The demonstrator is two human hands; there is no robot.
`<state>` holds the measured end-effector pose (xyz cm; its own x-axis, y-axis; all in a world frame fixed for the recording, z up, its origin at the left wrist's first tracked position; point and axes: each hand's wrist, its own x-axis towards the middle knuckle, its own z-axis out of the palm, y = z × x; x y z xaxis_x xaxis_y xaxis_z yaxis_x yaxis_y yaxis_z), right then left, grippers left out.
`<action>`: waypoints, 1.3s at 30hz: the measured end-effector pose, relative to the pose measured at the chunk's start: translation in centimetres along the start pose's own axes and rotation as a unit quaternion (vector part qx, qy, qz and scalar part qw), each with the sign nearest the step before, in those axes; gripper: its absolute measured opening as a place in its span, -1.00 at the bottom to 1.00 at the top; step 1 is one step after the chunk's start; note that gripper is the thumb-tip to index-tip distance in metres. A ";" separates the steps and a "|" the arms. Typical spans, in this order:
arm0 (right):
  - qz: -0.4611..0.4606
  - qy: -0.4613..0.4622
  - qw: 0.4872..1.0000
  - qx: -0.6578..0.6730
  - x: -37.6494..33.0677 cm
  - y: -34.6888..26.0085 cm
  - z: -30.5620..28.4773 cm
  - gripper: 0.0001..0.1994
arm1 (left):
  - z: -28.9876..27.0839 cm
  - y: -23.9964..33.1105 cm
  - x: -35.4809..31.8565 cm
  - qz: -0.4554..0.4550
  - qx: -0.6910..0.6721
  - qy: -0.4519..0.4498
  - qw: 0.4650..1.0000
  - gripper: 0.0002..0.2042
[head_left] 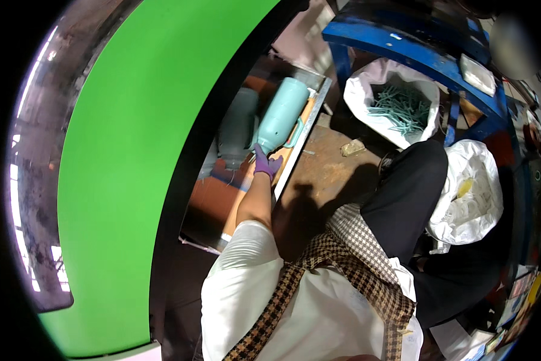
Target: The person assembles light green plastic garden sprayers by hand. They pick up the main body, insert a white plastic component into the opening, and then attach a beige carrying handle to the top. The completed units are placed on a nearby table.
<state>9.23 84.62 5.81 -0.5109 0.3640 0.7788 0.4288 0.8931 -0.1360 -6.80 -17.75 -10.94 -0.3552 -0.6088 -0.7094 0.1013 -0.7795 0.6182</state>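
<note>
My left hand [265, 163], in a purple glove, reaches up and to the left. Its fingers close round the narrow near end of a teal plastic jug [284, 109], with the thumb sticking out to the right. The jug is cylindrical and has a loop handle on its right side. It lies tilted along a wooden-floored ledge [237, 207] with a pale metal edge, its wide end pointing away from me. Beside it on the left, a darker grey-green jug-like shape [237, 129] shows dimly. My right hand does not show.
A large green machine panel [132, 120] with a black edge fills the left side. On the right stand a white sack of thin teal plastic pieces [403, 108] and a white bag of clear scraps [466, 207]. A blue metal table [403, 48] stands behind; a yellowish block [353, 148] lies on the brown floor.
</note>
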 end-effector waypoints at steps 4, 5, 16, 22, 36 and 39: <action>-0.033 0.004 0.999 -0.003 0.8 0.0 -1.8 -0.43 | 5.5 0.2 1.8 0.192 -0.038 -0.059 0.979 -0.25; -0.049 0.013 0.999 -0.019 1.1 -0.2 -4.4 -0.43 | 9.3 -0.5 -0.7 0.226 0.077 -0.010 0.971 -0.31; -0.349 -0.212 0.784 0.467 1.0 -44.2 -7.1 -0.47 | 15.4 0.3 -35.8 0.650 0.354 -0.414 0.530 -0.05; -0.325 -0.256 0.735 0.537 -1.8 -53.7 -7.6 -0.45 | 17.0 -7.5 -41.2 0.648 0.396 -0.516 0.396 -0.24; -0.254 -0.369 0.757 0.476 -4.6 -51.2 -5.6 -0.76 | 19.5 -11.4 -41.4 0.669 0.379 -0.598 0.227 -0.39; -0.282 -0.405 0.765 0.414 -3.8 -51.8 -5.9 -0.80 | 19.9 -11.6 -40.6 0.661 0.371 -0.617 0.211 -0.36</action>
<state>-6.62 35.44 13.46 -0.8786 -0.3951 0.2684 -0.4774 0.7074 -0.5213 -12.06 18.90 17.41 -0.4908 0.6374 0.5941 0.8589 0.4684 0.2071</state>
